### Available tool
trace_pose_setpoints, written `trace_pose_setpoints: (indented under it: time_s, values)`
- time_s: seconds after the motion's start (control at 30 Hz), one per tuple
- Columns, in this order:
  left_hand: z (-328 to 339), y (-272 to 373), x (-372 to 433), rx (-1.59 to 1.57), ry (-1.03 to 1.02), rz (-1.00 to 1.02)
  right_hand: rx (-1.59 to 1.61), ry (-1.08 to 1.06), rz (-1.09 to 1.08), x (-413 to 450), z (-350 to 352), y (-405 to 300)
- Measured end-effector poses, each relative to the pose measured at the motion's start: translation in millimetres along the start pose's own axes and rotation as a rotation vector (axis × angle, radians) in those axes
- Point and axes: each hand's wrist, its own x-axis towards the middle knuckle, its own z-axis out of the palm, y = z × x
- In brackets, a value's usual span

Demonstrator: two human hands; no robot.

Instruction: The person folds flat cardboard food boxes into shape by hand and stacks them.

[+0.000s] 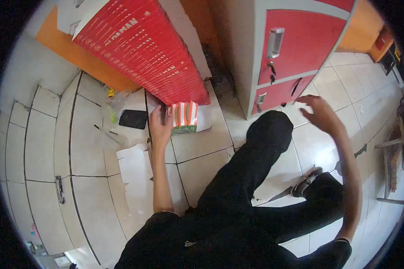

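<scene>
My left hand is beside a small row of orange-and-white packs, its thumb close to their left side. Whether it touches them is hard to tell; nothing shows in its grasp. The packs rest on a green printed item at the foot of a tall stack of red printed items that bear white writing. My right hand hangs in the air near the lower locker door, fingers apart and holding nothing.
A grey metal locker with red doors stands ahead, keys hanging from its lock. On the tiled floor or step at left are a black phone-like object, a clear plastic bag, a pen and white paper.
</scene>
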Motion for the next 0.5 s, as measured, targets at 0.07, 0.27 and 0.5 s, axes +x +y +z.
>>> trace_pose_setpoints:
  time_s: [0.07, 0.27, 0.5]
  values:
    - [-31.1, 18.4, -7.9, -0.104, -0.038, -0.047, 0.046, -0.008, 0.085, -31.5, -1.7, 33.9]
    - [-119.3, 18.9, -44.2, 0.364, -0.423, -0.141, 0.165, -0.156, 0.402, -89.4, 9.4, 71.2]
    - [-148.2, -45.3, -120.4, 0.785, -0.626, -0.607, 0.113, -0.083, 0.235, -74.2, 11.5, 37.7]
